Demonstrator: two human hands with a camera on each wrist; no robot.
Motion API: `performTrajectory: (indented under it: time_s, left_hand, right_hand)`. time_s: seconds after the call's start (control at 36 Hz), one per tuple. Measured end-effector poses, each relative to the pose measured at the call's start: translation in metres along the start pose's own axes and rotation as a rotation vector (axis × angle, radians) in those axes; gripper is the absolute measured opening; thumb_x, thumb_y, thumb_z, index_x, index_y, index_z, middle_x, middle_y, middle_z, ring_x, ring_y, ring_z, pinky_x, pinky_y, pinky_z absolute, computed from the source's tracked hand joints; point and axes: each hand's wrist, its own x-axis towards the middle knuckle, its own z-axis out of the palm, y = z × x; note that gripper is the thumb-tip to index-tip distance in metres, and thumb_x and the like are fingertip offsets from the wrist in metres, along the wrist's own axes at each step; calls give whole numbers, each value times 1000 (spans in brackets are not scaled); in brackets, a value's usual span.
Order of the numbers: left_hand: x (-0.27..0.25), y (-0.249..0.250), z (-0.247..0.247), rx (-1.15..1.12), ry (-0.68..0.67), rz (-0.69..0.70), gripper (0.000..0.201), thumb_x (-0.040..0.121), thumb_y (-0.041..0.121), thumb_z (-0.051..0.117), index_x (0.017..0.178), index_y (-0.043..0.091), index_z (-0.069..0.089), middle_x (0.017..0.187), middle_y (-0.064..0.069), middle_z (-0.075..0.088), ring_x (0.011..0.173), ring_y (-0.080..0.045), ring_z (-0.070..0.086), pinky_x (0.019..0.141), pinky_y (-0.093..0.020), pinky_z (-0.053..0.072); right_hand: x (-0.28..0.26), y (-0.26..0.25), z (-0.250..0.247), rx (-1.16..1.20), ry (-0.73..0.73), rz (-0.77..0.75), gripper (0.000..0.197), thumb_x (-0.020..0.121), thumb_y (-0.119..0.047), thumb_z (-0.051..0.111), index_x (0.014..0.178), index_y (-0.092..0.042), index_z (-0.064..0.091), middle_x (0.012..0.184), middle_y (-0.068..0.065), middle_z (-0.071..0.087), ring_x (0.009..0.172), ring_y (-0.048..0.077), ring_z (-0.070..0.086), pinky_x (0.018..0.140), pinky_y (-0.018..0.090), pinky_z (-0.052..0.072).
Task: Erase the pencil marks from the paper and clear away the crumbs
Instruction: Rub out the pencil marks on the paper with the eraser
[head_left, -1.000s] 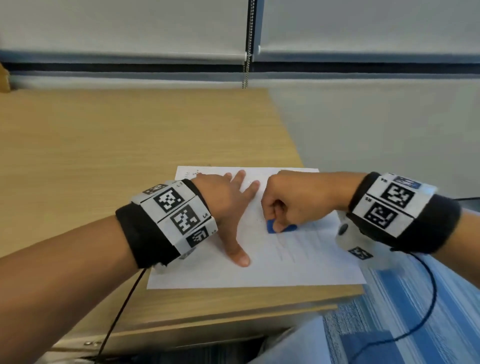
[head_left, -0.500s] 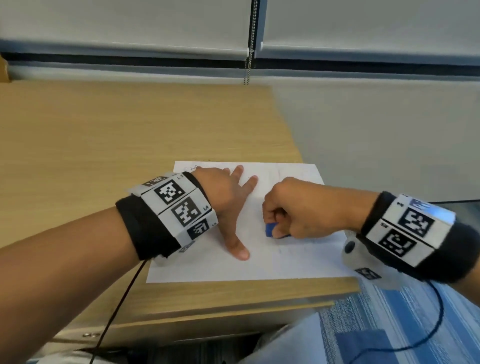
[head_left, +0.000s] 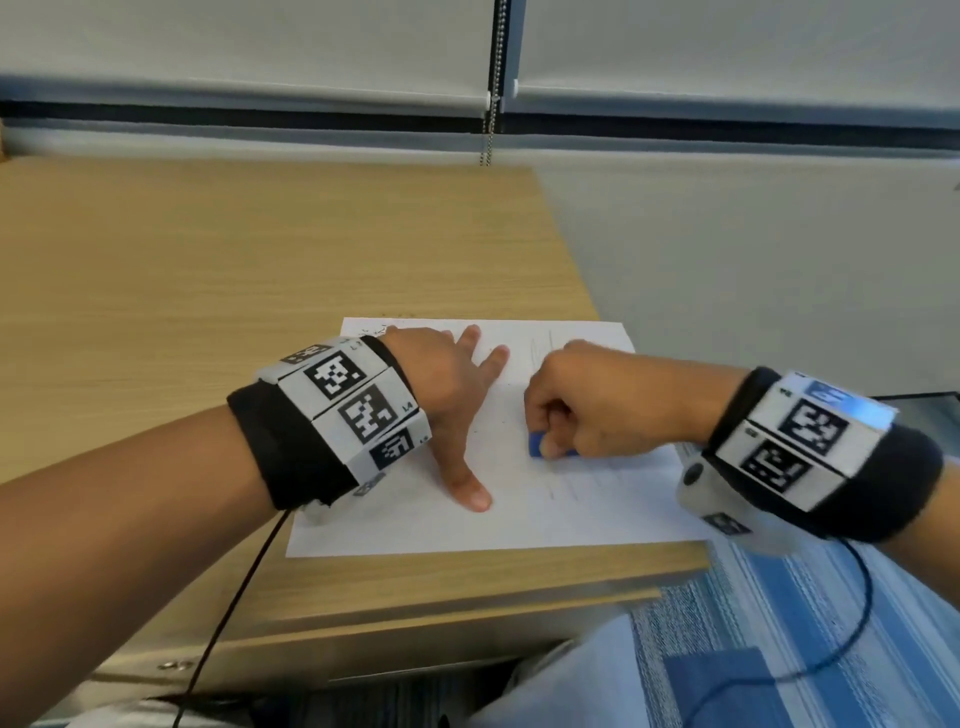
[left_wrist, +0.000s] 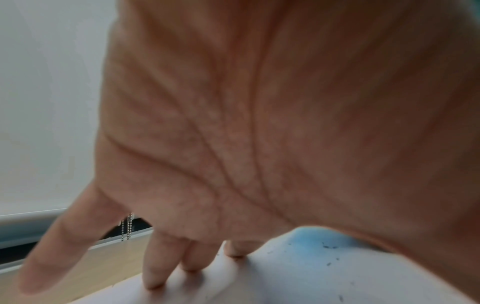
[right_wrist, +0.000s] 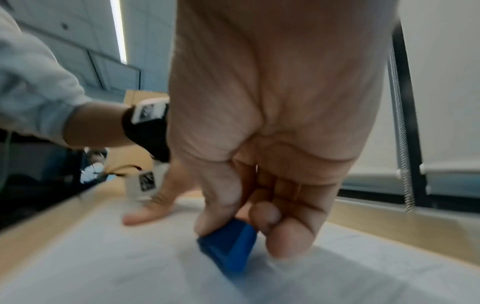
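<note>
A white sheet of paper (head_left: 415, 525) lies at the near right corner of the wooden desk (head_left: 208, 270). My left hand (head_left: 457, 395) lies flat on the sheet with fingers spread, thumb pointing toward me, holding it down. My right hand (head_left: 576, 410) is curled round a blue eraser (head_left: 536, 445) and presses it onto the paper just right of the left thumb. The right wrist view shows the blue eraser (right_wrist: 228, 246) pinched between thumb and fingers, its edge on the sheet. Faint pencil lines (head_left: 587, 483) remain right of the eraser. Dark crumbs (left_wrist: 330, 255) speckle the paper (left_wrist: 285, 283) under my left palm.
The desk's right edge (head_left: 571, 249) and near edge (head_left: 467, 577) run close to the paper. Beyond them is blue striped carpet (head_left: 779, 623). A blind's bead chain (head_left: 491, 93) hangs at the back wall. Cables trail from both wristbands.
My right hand has slid the eraser slightly left and toward me across the paper. The left hand has stayed pressed flat in place.
</note>
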Motion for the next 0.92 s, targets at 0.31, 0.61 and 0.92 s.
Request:
performTrajectory:
  time_s: [0.31, 0.61, 0.92]
  left_hand:
    - [2, 0, -1, 1, -21, 7, 157, 43, 84, 70, 142, 26, -37, 155, -6, -33, 149, -33, 6, 112, -59, 25]
    - [1, 0, 0, -4, -14, 8, 156, 45, 83, 70, 143, 25, -36, 156, -7, -33, 149, -33, 4, 112, -57, 26]
    - [-2, -1, -1, -20, -38, 12, 154, 47, 82, 70, 142, 26, -37, 155, -5, -35, 149, -31, 3, 113, -54, 26]
  right_hand:
    - [-11, -5, 5, -41, 42, 16, 7, 81, -14, 67, 79, -7, 65, 66, -7, 54, 59, 5, 45, 60, 20, 41]
    - [-12, -14, 7, -102, 35, -36, 7, 75, -8, 64, 71, -13, 62, 64, -8, 52, 61, 14, 50, 53, 20, 38]
    - [-17, -18, 6, -62, 2, 6, 8, 70, -5, 63, 65, -10, 58, 60, -1, 56, 60, 20, 53, 56, 32, 46]
